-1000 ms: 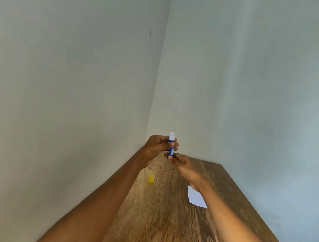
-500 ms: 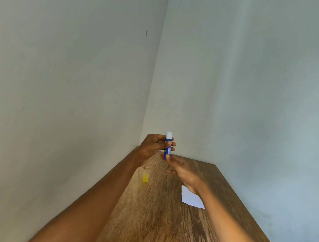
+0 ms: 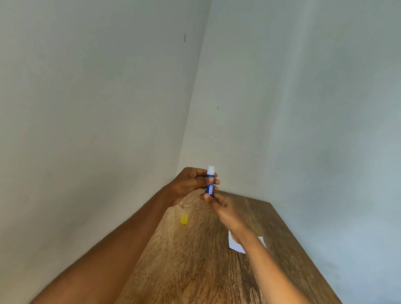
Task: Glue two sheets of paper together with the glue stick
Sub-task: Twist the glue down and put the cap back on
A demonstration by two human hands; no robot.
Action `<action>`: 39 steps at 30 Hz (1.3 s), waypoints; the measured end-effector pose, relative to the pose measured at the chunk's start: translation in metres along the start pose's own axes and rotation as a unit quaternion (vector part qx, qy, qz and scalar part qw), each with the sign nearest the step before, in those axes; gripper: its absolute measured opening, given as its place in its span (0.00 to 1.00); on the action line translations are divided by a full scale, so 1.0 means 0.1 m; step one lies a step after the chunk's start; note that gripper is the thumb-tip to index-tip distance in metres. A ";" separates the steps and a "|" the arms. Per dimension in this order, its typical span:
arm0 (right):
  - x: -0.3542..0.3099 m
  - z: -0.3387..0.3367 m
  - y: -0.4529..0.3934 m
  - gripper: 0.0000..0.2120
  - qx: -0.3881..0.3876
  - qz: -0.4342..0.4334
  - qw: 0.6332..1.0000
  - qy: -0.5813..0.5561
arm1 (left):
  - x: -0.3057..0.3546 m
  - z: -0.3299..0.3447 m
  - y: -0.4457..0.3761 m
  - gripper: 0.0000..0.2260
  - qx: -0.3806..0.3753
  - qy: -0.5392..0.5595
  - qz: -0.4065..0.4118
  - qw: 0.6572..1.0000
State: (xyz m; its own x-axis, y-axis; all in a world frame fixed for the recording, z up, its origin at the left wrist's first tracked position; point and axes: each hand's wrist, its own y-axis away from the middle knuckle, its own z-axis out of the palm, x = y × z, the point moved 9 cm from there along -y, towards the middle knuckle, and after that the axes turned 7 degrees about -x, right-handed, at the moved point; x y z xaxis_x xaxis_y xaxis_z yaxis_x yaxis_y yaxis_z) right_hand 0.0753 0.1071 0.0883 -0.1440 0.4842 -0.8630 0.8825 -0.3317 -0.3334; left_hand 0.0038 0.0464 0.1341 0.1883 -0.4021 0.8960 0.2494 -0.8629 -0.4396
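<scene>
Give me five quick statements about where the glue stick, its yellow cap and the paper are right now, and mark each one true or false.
1. The glue stick is held upright above the table. True.
2. The yellow cap is on the glue stick. False: it stands on the table, below the left hand.
3. The right hand pinches the bottom end of the glue stick. True.
4. The paper is held in the left hand. False: it lies on the table, partly hidden under the right forearm.
5. The left hand grips the body of the glue stick. True.
</scene>
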 end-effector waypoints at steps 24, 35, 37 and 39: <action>-0.09 -0.10 -0.04 0.15 0.196 -0.061 0.960 0.192 | -0.03 -0.14 0.03 0.12 0.066 -0.015 0.043 0.997; -0.22 -0.21 0.07 0.14 0.227 -0.001 0.900 0.373 | -0.08 -0.11 0.08 0.13 0.098 0.038 0.062 0.993; -0.30 -0.16 0.18 0.14 0.298 -0.010 0.850 0.434 | -0.06 -0.07 0.06 0.13 0.113 0.033 0.070 0.991; -0.21 -0.11 0.09 0.15 0.238 -0.005 0.888 0.393 | -0.08 -0.06 0.06 0.14 0.109 0.031 0.065 0.991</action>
State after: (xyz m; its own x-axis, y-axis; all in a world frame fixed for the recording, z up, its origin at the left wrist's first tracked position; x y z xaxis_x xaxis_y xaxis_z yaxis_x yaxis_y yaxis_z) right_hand 0.0907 0.1028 0.1073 0.3713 0.8424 -0.3905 0.5668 -0.5388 -0.6233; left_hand -0.0022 0.0422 0.1243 0.1745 -0.5293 0.8303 0.4274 -0.7189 -0.5481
